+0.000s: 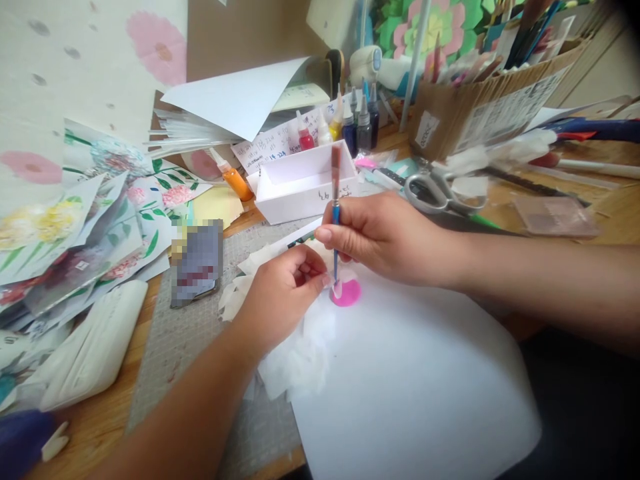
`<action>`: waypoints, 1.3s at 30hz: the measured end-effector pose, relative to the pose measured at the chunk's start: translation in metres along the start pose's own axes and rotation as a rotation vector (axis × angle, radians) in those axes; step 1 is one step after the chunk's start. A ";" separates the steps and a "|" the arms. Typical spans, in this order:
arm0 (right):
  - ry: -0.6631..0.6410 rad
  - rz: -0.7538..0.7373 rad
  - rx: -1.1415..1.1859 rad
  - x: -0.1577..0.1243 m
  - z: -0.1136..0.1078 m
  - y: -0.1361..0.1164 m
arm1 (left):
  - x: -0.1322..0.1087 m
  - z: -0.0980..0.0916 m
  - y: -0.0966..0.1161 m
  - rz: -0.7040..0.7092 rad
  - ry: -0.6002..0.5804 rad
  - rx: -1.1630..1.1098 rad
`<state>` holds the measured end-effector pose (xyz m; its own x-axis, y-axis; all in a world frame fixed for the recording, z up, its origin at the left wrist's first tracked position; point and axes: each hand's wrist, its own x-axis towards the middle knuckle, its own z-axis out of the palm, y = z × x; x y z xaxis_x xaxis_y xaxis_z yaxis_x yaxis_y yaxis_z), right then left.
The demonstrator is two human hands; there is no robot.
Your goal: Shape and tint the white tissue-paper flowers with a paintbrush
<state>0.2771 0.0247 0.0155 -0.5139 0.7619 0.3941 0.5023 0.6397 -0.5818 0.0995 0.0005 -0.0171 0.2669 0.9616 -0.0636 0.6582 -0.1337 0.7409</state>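
Left hand (283, 288): our fingers pinch a small translucent whitish piece (338, 289), just right of their tips, over a flat bright-pink disc (353, 293). Right hand (387, 233): we grip a slim blue-handled paintbrush (336, 212), bristles above our fingers.

Blue-handled brush (336, 213) pretty much upright, bristles at 12 o'clock; whitish scrap (338, 291) over the pink disc's (352, 293) 9 o'clock side.
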 end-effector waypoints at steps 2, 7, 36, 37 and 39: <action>-0.014 0.008 -0.025 0.001 0.000 0.000 | 0.000 0.002 0.000 0.001 0.016 -0.014; -0.079 -0.020 -0.111 0.003 0.000 -0.003 | 0.000 0.004 0.000 -0.031 0.052 -0.061; 0.075 0.040 0.162 -0.007 -0.005 0.015 | -0.009 -0.043 0.004 0.209 -0.171 0.402; 0.076 0.040 0.150 -0.007 -0.005 0.015 | -0.010 -0.045 0.004 0.229 -0.190 0.419; 0.070 0.046 0.142 -0.007 -0.005 0.015 | -0.011 -0.048 0.003 0.278 -0.204 0.447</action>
<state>0.2919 0.0294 0.0074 -0.4404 0.7986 0.4101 0.4188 0.5868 -0.6930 0.0645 0.0008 0.0178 0.5743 0.8158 -0.0679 0.7661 -0.5064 0.3957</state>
